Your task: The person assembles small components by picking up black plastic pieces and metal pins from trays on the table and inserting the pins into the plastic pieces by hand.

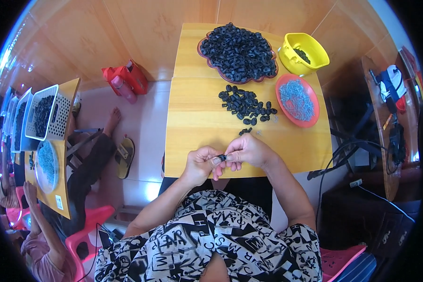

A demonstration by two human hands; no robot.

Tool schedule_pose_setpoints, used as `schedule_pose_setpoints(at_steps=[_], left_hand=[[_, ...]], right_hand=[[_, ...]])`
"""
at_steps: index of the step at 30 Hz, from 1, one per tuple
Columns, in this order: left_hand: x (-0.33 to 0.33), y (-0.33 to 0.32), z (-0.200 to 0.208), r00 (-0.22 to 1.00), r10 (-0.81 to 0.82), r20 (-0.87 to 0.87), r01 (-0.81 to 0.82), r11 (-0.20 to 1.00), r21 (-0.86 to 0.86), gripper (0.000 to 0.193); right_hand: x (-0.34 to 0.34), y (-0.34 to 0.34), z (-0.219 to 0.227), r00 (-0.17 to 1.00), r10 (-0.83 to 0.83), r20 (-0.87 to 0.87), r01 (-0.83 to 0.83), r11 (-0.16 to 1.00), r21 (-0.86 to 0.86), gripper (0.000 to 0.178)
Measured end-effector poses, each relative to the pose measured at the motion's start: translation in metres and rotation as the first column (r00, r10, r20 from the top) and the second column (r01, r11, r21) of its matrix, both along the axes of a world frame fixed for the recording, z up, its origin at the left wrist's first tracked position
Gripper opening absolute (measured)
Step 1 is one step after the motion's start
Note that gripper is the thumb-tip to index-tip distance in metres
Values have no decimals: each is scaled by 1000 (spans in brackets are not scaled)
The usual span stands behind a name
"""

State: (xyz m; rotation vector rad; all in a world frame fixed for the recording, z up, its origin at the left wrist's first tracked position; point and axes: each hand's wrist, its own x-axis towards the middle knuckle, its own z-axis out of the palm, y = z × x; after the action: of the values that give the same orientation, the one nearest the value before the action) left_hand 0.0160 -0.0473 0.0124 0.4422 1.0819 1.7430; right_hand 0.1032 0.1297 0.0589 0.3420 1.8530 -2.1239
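Close to the table's near edge, my left hand [204, 162] and my right hand [246, 152] meet fingertip to fingertip. Pinched between them is a small black plastic part [222, 157], partly covered by my fingers. Just beyond my hands lies a little cluster of black parts [245, 131]. Farther up the table is a loose pile of black parts [243, 104]. To its right, an orange-red oval plate [310, 121] holds a tangle of thin silvery metal pieces [296, 100]. A few of the metal pieces lie loose beside the pile.
A reddish scalloped tray [210, 63] heaped with black parts stands at the table's far side, beside a yellow basin [306, 42]. On the left, another person sits at a second table [66, 178] bearing a white basket [56, 113]. A red bag [137, 77] rests on the floor.
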Motion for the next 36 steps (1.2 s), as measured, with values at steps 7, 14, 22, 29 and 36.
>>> schedule_pose_setpoints(at_steps=[7, 14, 22, 29, 36], left_hand=[[1, 0, -1, 994, -4, -106, 2, 1000, -11, 8], [1, 4, -8, 999, 21, -45, -18, 997, 71, 14], [-2, 6, -4, 980, 28, 195, -50, 992, 112, 19], [5, 6, -12, 994, 101, 39, -106, 982, 158, 21], [2, 7, -19, 998, 58, -5, -55, 981, 188, 22]], right_hand=[[-2, 0, -17, 1000, 10, 17, -7, 993, -120, 14], [-4, 5, -13, 998, 29, 52, -23, 993, -114, 14], [20, -4, -17, 949, -308, -65, 295, 943, -154, 17], [22, -25, -16, 900, -401, -172, 387, 916, -106, 14], [18, -18, -24, 924, -369, -98, 357, 927, -119, 12]])
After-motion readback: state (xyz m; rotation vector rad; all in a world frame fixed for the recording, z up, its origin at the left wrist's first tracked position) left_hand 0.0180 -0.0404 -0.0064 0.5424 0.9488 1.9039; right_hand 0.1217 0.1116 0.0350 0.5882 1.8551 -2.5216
